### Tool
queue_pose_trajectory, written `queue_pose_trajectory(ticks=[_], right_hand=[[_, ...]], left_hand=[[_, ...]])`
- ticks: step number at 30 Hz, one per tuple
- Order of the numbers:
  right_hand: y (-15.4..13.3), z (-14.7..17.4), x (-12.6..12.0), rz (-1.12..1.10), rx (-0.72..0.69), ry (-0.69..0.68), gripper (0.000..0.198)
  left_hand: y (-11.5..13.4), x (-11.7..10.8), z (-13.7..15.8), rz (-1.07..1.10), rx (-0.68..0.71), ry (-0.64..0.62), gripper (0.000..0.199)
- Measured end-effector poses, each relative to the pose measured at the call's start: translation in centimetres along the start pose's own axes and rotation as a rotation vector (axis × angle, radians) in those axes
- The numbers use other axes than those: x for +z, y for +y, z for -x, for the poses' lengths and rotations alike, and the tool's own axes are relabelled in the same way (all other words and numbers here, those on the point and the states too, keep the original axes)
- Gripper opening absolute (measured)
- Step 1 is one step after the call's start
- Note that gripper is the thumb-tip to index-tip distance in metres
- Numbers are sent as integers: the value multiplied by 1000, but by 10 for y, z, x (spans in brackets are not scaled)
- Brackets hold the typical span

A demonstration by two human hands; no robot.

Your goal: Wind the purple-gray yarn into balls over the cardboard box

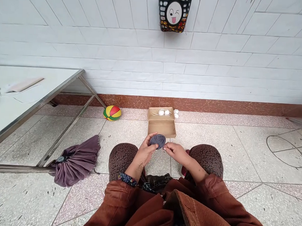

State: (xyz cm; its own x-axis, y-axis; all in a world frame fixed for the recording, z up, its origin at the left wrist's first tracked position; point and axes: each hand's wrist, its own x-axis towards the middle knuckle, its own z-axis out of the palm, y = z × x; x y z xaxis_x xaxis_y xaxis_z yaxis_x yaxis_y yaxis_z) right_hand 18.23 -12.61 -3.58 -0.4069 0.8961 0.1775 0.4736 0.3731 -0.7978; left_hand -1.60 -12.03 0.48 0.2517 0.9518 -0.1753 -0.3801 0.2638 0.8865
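Note:
A ball of dark grey yarn (157, 141) rests in my left hand (147, 150), whose fingers and thumb wrap round its left side. Close by its right edge, my right hand (175, 152) is closed in a pinch on a strand of the same yarn; the strand itself is barely visible. Just beyond both hands lies an open cardboard box (162, 127) on the floor. White yarn balls (164, 112) with loose ends sit in the far part of the box, and more small white balls (176, 113) lie beside its right edge.
A metal-framed table (62, 89) stands at the left, a purple cloth bag (77, 159) by its leg. A colourful ball (112, 113) lies near the wall. One black basket (174, 13) hangs on the tiled wall. At the right is a round wire frame (287, 150).

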Motion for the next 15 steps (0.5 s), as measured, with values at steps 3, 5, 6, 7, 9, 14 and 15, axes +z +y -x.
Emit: queue_pose_trajectory(ticks=[3,5,6,7,9,14,15], right_hand=[[-17,3,-5,-11,-97,-86,20],[-28,4,-10,-38,-132,-99,20],[-33,5,-13,-64,-141,-92,21],[-38,5,-17,-96,-143,-79,21],[-44,5,-24,-155,-138,-31,23],[-42,-8,-43,-176,-119,101,25],[-38,-11,-44,-167,-109,129,26]], left_hand=[[-4,-3,-4,-147,58,69,64],[-6,-4,-5,-285,96,68,67],[-6,-4,-5,-350,112,60,68],[-7,-4,-6,-410,125,51,69],[-7,-4,-5,-504,137,28,73],[-9,0,2,-603,85,-184,88],[-9,1,4,-593,82,-230,90]])
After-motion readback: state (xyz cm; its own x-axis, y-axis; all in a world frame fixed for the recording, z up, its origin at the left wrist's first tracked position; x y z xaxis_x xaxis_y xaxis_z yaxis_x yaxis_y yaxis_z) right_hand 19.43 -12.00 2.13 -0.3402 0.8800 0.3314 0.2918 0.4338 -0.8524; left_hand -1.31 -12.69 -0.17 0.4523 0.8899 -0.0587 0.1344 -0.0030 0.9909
